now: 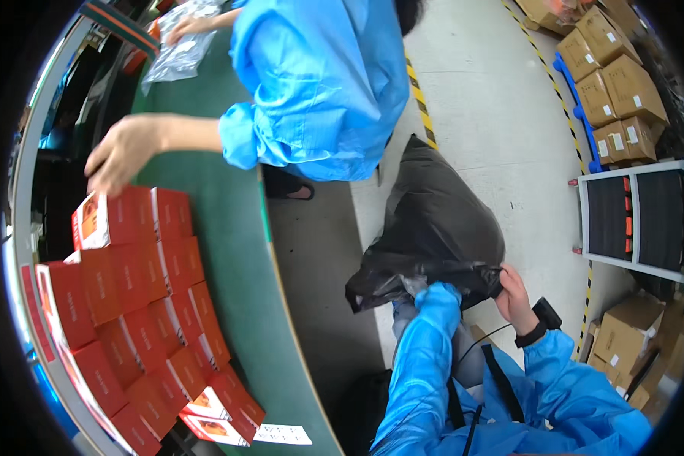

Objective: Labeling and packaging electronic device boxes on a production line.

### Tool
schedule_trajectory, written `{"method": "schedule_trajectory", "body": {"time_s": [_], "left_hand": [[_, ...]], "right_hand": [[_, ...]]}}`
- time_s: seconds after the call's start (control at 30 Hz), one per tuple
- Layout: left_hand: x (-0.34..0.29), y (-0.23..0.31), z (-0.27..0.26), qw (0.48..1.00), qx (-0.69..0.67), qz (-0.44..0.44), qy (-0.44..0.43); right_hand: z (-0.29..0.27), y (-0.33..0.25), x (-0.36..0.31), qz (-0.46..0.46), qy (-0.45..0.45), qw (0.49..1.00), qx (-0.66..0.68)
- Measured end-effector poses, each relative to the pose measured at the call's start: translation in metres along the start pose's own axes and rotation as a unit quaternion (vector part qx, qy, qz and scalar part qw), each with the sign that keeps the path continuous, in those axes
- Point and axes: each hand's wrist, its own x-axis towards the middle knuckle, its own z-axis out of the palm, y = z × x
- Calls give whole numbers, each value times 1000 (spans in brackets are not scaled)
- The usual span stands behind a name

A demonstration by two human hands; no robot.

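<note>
A large black plastic bag stands on the floor in front of me, its mouth toward me. The left arm, in a blue sleeve, reaches into that mouth, and the bag hides my left hand. Thumb and fingers of my right hand pinch the bag's rim at its right side. A black band and small box sit at my right wrist. What lies inside the bag cannot be seen.
Red boxes are stacked on a green table at left. A co-worker in blue leans over it, one hand above the boxes, the other on a clear plastic bag. Cartons and a cart stand right.
</note>
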Motion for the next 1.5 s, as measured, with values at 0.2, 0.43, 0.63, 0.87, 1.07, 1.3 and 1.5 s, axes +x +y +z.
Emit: {"method": "schedule_trajectory", "body": {"time_s": [0.2,0.43,0.63,0.87,1.07,1.3,1.5], "left_hand": [[81,-38,15,990,84,-108,18],[21,-38,3,975,-138,-83,151],[-110,-23,-44,946,-183,-120,239],[-326,-18,-44,900,-224,-318,194],[-427,37,15,723,-313,-479,387],[-411,159,196,503,-467,-495,533],[-345,231,329,333,-556,-487,585]], "right_hand": [[19,12,-10,-60,-33,995,73],[21,-17,2,-61,58,994,67],[-16,-37,-1,-48,59,995,-66],[-59,-47,42,99,62,985,-124],[-113,-60,129,209,-22,956,-206],[-68,-73,184,249,-87,894,-361],[-1,-36,124,-328,-217,565,-725]]}}
